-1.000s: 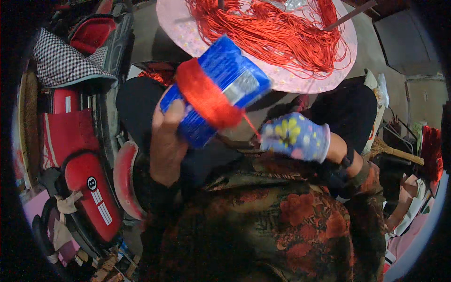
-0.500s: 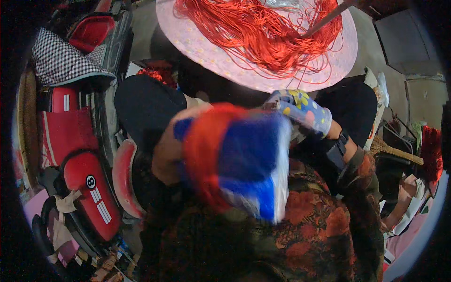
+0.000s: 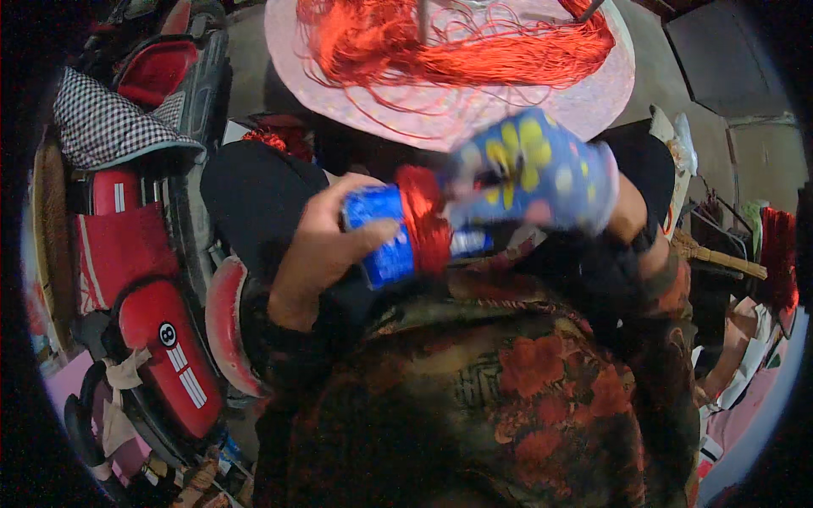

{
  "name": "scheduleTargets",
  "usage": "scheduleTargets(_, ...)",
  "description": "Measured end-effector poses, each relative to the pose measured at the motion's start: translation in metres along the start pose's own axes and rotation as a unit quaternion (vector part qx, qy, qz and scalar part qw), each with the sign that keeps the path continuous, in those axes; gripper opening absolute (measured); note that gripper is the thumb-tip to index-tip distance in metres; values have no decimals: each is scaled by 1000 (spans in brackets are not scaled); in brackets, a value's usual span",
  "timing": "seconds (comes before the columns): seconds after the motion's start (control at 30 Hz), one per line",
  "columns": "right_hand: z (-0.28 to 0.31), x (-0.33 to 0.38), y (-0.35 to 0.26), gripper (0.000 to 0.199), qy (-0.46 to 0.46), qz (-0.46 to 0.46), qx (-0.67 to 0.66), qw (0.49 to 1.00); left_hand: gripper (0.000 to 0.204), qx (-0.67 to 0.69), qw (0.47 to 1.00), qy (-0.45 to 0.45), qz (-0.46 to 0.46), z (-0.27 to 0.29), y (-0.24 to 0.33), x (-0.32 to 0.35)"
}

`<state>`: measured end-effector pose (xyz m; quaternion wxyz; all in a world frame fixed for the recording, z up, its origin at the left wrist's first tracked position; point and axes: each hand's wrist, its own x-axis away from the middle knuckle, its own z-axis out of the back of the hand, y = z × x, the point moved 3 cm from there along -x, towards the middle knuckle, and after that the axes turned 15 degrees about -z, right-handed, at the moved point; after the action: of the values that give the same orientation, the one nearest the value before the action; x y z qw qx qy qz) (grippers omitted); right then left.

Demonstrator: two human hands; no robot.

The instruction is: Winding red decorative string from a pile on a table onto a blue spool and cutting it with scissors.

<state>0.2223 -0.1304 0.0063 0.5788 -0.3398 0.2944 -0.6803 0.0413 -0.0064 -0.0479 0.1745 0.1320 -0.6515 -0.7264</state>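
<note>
My bare left hand (image 3: 326,245) is closed around a blue piece (image 3: 377,241) that looks like a folded packet. Red cord (image 3: 425,220) is wound in a thick band round its middle, and a bit of blue and white sticks out beyond the band. Just right of the band is my right hand (image 3: 533,173), in a blue glove with yellow flowers. Its fingers are curled and blurred, and what they pinch cannot be made out. Ahead, a loose bundle of red cord (image 3: 508,59) lies on a round pink surface (image 3: 389,123), around upright rods (image 3: 423,21).
On the left stand a red ride-on vehicle (image 3: 174,364) and a checked cloth (image 3: 118,114). A straw broom (image 3: 720,256) and a hanging red bundle (image 3: 779,258) are at the right. My knees flank the work, below the pink surface's near edge.
The wound blue piece has turned and moved away from my body, and now looks smaller. My gloved right hand has come up and left, close to the red band. The pink surface's cord has shifted.
</note>
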Motion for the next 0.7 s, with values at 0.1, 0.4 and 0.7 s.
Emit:
scheduleTargets(0.1, -10, -16, 40, 28, -13, -54, -115, 992, 66, 150, 977, -150, 18, 11, -19, 9)
scheduleTargets(0.4, -58, 32, 60, 17, 19, -107, -67, 992, 58, 302, 934, 178, -63, 50, -39, 23)
scheduleTargets(0.7, -11, -1, 18, 18, -87, -9, 13, 996, 55, 24, 996, -38, 71, 7, -22, 0)
